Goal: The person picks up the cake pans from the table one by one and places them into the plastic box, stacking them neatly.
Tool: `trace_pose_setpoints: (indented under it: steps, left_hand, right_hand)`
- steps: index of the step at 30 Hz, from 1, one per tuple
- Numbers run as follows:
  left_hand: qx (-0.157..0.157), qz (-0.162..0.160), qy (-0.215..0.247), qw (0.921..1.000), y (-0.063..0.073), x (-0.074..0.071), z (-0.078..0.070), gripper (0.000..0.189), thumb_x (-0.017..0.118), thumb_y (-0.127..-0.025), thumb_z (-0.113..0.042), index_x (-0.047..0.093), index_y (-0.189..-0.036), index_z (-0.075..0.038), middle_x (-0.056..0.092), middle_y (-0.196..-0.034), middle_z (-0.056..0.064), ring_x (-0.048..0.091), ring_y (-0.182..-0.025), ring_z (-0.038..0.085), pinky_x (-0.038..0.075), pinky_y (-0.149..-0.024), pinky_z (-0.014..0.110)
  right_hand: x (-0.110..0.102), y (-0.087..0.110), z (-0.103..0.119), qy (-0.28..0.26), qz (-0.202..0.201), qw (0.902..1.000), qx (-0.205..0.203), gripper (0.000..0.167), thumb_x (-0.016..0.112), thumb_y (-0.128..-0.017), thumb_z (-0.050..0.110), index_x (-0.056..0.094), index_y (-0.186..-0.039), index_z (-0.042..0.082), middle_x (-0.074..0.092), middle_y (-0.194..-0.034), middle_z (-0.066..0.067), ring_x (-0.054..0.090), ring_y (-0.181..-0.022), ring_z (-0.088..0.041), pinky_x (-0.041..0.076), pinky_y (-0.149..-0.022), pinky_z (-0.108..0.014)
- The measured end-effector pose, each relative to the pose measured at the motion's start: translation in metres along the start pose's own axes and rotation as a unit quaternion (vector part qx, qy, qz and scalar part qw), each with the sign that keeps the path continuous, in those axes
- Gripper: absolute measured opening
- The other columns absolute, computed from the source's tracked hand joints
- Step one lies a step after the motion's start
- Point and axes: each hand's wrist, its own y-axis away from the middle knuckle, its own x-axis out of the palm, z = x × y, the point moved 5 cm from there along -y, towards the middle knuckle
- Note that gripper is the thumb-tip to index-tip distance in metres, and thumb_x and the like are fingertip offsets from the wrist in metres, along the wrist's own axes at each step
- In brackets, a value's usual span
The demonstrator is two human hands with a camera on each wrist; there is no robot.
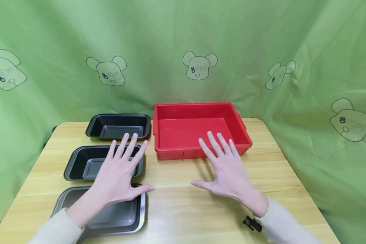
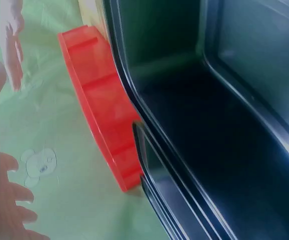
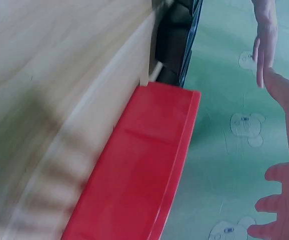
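Both hands hover over the table with fingers spread and straight, holding nothing. In the head view my left hand [image 1: 117, 176] overlaps the middle dark loaf pan [image 1: 76, 164] and the wider grey baking pan [image 1: 122, 217] nearest me. My right hand [image 1: 227, 171] is in front of the red plastic tub [image 1: 201, 154], its fingertips overlapping the tub's near rim. A third dark loaf pan [image 1: 119, 135] sits at the back left, just beside the tub. From the left wrist, the baking pan [image 2: 194, 135] fills much of the view below the hand.
The wooden table [image 1: 177, 217] has its far edge against a green curtain [image 1: 158, 51] printed with bear heads, which also runs along both sides. A small black clip-like piece [image 1: 251, 223] is at the right sleeve's cuff.
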Motion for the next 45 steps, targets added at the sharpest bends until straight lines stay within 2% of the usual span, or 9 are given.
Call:
trace_pose_setpoints:
  steps: [11,17,24,31,37,39,41,43,45]
  left_hand:
    - [-0.048,0.019,0.054,0.9972,0.017,-0.014,0.039,0.123,0.070,-0.078,-0.082,0.019,-0.170,-0.020,0.022,-0.174,0.026,0.021,-0.161,0.052,0.027,-0.126,0.074]
    - [-0.074,0.028,0.084,0.9934,0.029,-0.019,0.065,0.119,0.073,-0.082,-0.074,0.016,-0.171,-0.019,0.027,-0.172,0.027,0.025,-0.160,0.049,0.031,-0.125,0.072]
    - [-0.108,0.045,0.134,0.9841,0.046,-0.019,0.096,0.116,0.077,-0.086,-0.065,0.012,-0.171,-0.021,0.031,-0.170,0.027,0.031,-0.156,0.050,0.035,-0.120,0.073]
    - [-0.160,0.082,0.203,0.9626,0.059,-0.019,0.127,0.109,0.076,-0.092,-0.057,0.014,-0.170,-0.013,0.026,-0.172,0.027,0.030,-0.155,0.054,0.031,-0.120,0.076]
    - [-0.204,0.094,0.242,0.9441,0.068,-0.017,0.153,0.099,0.073,-0.096,-0.050,0.021,-0.168,-0.007,0.032,-0.168,0.032,0.037,-0.146,0.062,0.037,-0.112,0.078]
    - [-0.214,0.099,0.243,0.9407,0.071,-0.014,0.162,0.095,0.071,-0.098,-0.050,0.024,-0.168,-0.006,0.034,-0.166,0.032,0.044,-0.138,0.065,0.041,-0.107,0.078]
    - [-0.221,0.103,0.239,0.9398,0.074,-0.012,0.171,0.091,0.069,-0.099,-0.049,0.026,-0.167,-0.005,0.037,-0.165,0.032,0.048,-0.132,0.067,0.045,-0.103,0.077]
    - [-0.225,0.099,0.240,0.9392,0.077,-0.009,0.180,0.088,0.069,-0.100,-0.047,0.030,-0.165,-0.003,0.042,-0.162,0.032,0.052,-0.127,0.067,0.048,-0.100,0.076]
    - [-0.231,0.092,0.248,0.9365,0.081,-0.007,0.187,0.085,0.071,-0.100,-0.045,0.034,-0.163,-0.001,0.046,-0.158,0.033,0.052,-0.129,0.064,0.049,-0.101,0.072]
  right_hand:
    - [-0.011,0.002,-0.049,-0.064,0.002,0.9949,0.078,0.117,0.077,-0.080,0.070,0.017,-0.170,0.026,0.017,-0.179,-0.012,0.024,-0.160,-0.049,0.027,-0.126,-0.074]
    - [-0.015,0.007,-0.072,-0.111,0.033,0.9845,0.132,0.110,0.073,-0.087,0.068,0.016,-0.171,0.024,0.016,-0.179,-0.014,0.022,-0.161,-0.049,0.033,-0.119,-0.080]
    - [-0.022,0.009,-0.098,-0.154,0.036,0.9736,0.164,0.102,0.072,-0.092,0.062,0.021,-0.170,0.018,0.022,-0.176,-0.019,0.031,-0.154,-0.055,0.045,-0.104,-0.084]
    - [-0.025,0.008,-0.129,-0.269,0.044,0.9410,0.201,0.090,0.069,-0.099,0.049,0.027,-0.168,0.010,0.034,-0.170,-0.025,0.037,-0.151,-0.052,0.040,-0.112,-0.080]
    - [-0.024,0.009,-0.151,-0.322,0.069,0.9136,0.239,0.081,0.063,-0.103,0.046,0.029,-0.166,0.008,0.039,-0.165,-0.031,0.044,-0.146,-0.058,0.050,-0.110,-0.072]
    - [-0.021,0.010,-0.158,-0.339,0.078,0.9036,0.250,0.079,0.061,-0.104,0.046,0.030,-0.166,0.007,0.041,-0.164,-0.031,0.046,-0.144,-0.058,0.057,-0.107,-0.063]
    - [-0.018,0.011,-0.165,-0.353,0.086,0.8958,0.257,0.078,0.059,-0.105,0.045,0.030,-0.166,0.007,0.042,-0.163,-0.031,0.050,-0.143,-0.053,0.061,-0.103,-0.043]
    - [-0.014,0.012,-0.173,-0.367,0.087,0.8880,0.264,0.076,0.059,-0.106,0.045,0.031,-0.165,0.007,0.046,-0.161,-0.030,0.063,-0.135,-0.038,0.060,-0.096,-0.024]
    - [-0.011,0.012,-0.181,-0.380,0.084,0.8817,0.267,0.075,0.060,-0.106,0.044,0.033,-0.164,0.005,0.051,-0.157,-0.027,0.069,-0.123,-0.013,0.056,-0.088,-0.010]
